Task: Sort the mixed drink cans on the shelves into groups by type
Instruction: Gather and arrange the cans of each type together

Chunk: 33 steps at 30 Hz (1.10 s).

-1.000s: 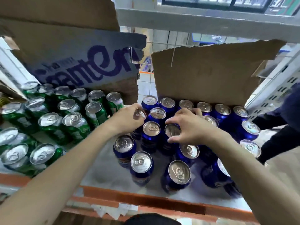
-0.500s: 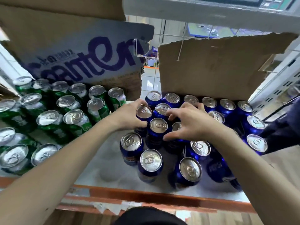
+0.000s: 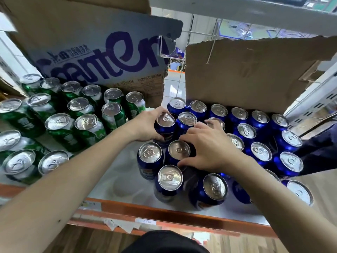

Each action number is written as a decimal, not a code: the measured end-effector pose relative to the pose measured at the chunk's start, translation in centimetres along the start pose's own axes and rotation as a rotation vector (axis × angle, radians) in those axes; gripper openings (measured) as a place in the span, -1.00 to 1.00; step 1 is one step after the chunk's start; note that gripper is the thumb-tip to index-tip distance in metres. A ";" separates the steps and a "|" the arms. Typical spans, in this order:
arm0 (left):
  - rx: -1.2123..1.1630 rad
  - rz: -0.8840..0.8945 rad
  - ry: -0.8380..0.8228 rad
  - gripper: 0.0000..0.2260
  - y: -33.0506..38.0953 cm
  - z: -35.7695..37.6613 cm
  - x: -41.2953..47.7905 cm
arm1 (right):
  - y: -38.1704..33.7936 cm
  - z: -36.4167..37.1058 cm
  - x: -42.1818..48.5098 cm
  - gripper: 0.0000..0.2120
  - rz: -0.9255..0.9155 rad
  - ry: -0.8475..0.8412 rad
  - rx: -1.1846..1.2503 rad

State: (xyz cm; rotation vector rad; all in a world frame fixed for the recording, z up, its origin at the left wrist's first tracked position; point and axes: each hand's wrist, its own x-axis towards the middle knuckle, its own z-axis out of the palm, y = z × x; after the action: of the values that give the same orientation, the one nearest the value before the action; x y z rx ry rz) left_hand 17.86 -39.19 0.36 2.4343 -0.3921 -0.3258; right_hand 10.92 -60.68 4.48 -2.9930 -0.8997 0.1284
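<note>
1. The left hand (image 3: 145,126) grips one blue can (image 3: 165,125) from its left side, the fingers curled around the upper wall just under the rim.
2. The right hand (image 3: 209,148) lies over the middle of the blue group, the thumb and fingers curved around another blue can (image 3: 179,152) from its right side.
3. The two held cans stand upright on the shelf (image 3: 116,172), close to each other, at the left edge of the blue cans (image 3: 259,141).
4. The blue cans fill the right half of the shelf, in front of a plain cardboard sheet (image 3: 255,70).
5. The green cans (image 3: 76,114) stand well apart on the left, below a printed carton (image 3: 102,52); a bare strip of shelf lies between the two groups.
6. No can appears to stand in the wrong group, so the sorting looks nearly finished and the hands probably only tidy the rows.
7. The cans look sealed, so they are likely heavy and stiff; the smooth wall may slip, and a push can knock down the neighbours. The best hold is probably around the wall near the top.
</note>
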 end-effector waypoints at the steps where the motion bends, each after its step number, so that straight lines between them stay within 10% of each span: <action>1: -0.008 -0.001 0.002 -0.24 0.0 0.0 0.0 | 0.2 -0.4 0.1 -0.31 0.011 -0.027 0.031; 5: -0.079 -0.001 0.043 -0.29 0.0 0.2 -0.4 | 2.2 -1.4 1.3 -0.42 0.183 0.104 0.340; 11: -0.089 0.006 0.070 -0.31 0.0 0.4 -0.6 | 2.1 0.5 4.7 -0.36 0.402 0.049 0.073; 33: 0.086 -0.068 0.116 -0.27 1.9 1.1 1.3 | 4.7 -0.4 2.0 -0.53 0.428 0.172 0.250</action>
State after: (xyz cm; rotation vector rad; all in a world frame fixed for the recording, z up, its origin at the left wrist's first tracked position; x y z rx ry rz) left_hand 18.34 -41.67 0.57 2.5408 -0.2790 -0.1992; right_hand 15.24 -63.50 4.60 -2.8526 -0.2019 -0.0142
